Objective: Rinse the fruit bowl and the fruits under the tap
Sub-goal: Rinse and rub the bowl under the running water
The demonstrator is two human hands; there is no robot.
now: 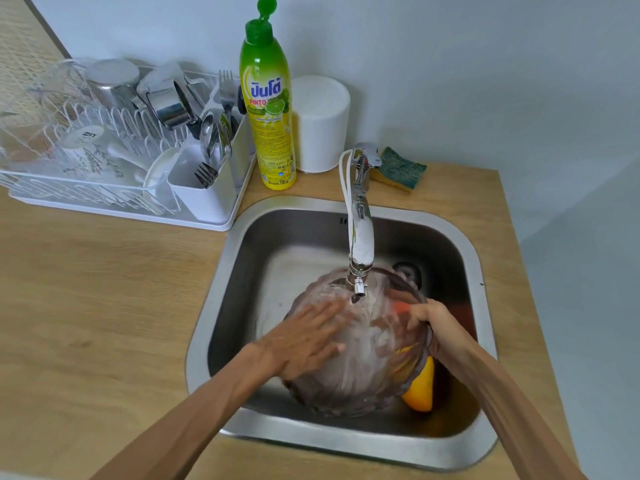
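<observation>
A clear glass fruit bowl (360, 372) is tilted inside the steel sink (221, 292), right under the tap's spout (360, 258), and water runs over it. My left hand (308, 344) lies flat, fingers spread, against the bowl's left side. My right hand (433, 323) grips the bowl's right rim. An orange fruit (420, 389) lies on the sink floor at the bowl's lower right, partly hidden. A blurred red-orange shape (401, 308) shows through the glass near my right fingers.
A green and yellow dish soap bottle (268, 109) and a white canister (322, 126) stand behind the sink. A green-yellow sponge (398, 169) lies beside the tap base. A white dish rack (114, 147) with cutlery and cups fills the back left counter.
</observation>
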